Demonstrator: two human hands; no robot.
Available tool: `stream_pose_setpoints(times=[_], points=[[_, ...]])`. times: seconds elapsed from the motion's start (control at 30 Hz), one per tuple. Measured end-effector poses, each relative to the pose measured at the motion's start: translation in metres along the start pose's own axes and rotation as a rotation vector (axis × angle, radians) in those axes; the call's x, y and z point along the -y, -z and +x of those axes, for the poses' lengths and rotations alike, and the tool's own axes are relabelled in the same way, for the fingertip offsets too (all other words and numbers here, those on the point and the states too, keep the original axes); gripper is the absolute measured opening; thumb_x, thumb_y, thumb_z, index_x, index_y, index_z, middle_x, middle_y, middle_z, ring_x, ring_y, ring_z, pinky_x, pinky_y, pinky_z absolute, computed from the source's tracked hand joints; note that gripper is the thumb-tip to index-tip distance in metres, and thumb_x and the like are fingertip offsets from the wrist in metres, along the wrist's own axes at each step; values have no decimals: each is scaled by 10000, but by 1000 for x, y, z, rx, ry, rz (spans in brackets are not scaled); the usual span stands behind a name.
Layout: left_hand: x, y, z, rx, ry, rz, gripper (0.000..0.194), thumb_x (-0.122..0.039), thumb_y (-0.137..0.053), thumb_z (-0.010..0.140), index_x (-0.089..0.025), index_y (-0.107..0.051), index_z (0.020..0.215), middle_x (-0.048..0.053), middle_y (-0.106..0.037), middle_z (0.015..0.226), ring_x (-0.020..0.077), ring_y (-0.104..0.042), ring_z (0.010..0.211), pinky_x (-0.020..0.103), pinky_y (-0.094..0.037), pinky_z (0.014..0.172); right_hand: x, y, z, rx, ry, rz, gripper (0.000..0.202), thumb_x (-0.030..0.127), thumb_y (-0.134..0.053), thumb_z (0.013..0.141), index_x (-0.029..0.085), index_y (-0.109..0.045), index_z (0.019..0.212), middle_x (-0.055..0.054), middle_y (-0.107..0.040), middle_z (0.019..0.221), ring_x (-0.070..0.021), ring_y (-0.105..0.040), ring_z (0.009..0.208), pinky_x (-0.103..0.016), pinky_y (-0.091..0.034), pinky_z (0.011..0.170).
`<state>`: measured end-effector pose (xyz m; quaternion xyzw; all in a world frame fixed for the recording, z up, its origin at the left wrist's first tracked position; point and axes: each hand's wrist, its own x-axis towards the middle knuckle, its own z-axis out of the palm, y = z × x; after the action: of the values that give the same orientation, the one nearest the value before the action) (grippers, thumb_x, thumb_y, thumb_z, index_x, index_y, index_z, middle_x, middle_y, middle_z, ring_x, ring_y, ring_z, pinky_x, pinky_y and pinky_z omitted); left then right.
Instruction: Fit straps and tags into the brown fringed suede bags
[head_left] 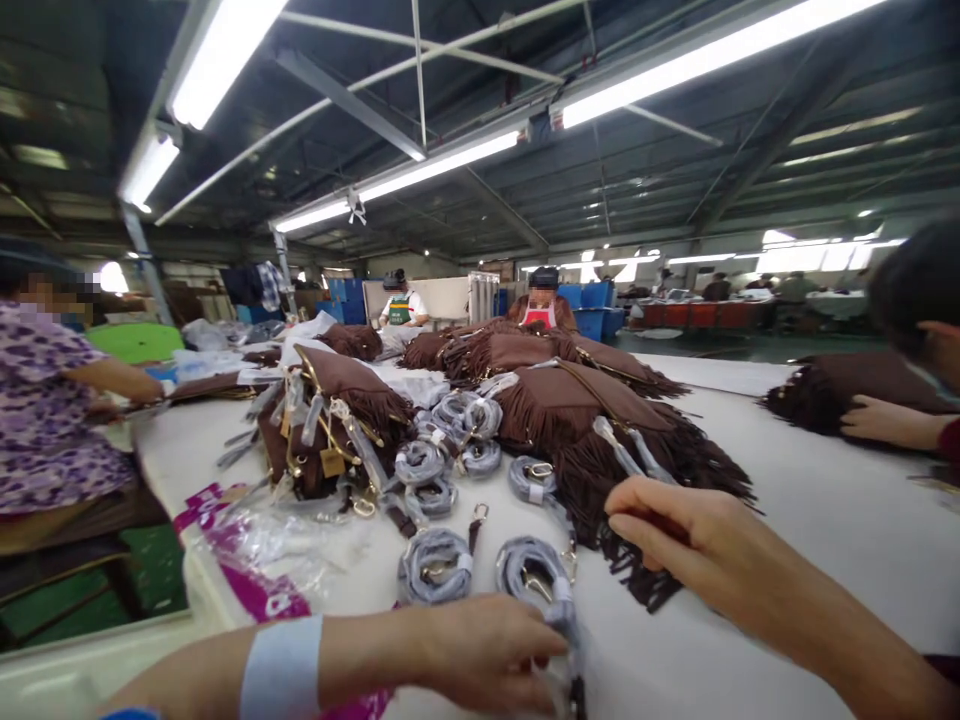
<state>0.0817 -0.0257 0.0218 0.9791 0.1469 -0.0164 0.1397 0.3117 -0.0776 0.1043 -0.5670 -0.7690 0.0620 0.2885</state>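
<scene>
Head view, coiled strap (pixel 519 560) wrapped in grey, white band (pixel 561 590) around one side, metal clasp (pixel 535 584) inside the ring, on white worktop (pixel 817 530) near brown fringed bag (pixel 577 400), left hand (pixel 487 650) at coil's lower edge, fingers curled, grip unclear, right hand (pixel 682 530) by the fringe, fingers narrow, hold unclear

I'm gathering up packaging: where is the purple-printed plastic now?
In the head view, the purple-printed plastic lies on the left side of the table, left of the grey coils and nearer than the brown fringed bags.
</scene>
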Motion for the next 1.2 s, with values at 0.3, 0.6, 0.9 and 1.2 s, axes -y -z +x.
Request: stream_pose_setpoints(times=[0.3,0.6,0.9,1.2], points=[[60,52,-126,-405,460,-64,244,-186,-470,925,-179,-665,1071,57,-699,1030,190,-629,942,280,-459,841,16,-43,12,286,32,69,248,352,-416,899,229,-566,745,26,-575,635,-141,-516,577,-247,-341,556],[15,-17,-177,-326,533,-256,452,-128,-594,825,-224,-577,1266,84,-574,1307,232,-541,1186,342,-421,1041,21,-84,22,469,60,102,275,370,-375,891,224,-525,713,-6,-570,669,-171,-515,629,-265,-345,573],[107,-30,-208,-441,735,202,815,8,-476,623,-157,-397,1417,153,-342,1514,338,-229,1419,597,-193,1144,1,-111,22,450,58,84,301,407,-397,889,224,-515,681,-16,-591,668,-168,-515,611,-252,-366,562],[128,-46,-189,-587,838,104,291,-136,-328,885,-173,-569,1044,108,-651,1052,235,-599,1024,415,-480,944,12,-115,24,494,105,0,173,235,-449,875,215,-549,734,-12,-650,749,-175,-588,695,-255,-380,627]])
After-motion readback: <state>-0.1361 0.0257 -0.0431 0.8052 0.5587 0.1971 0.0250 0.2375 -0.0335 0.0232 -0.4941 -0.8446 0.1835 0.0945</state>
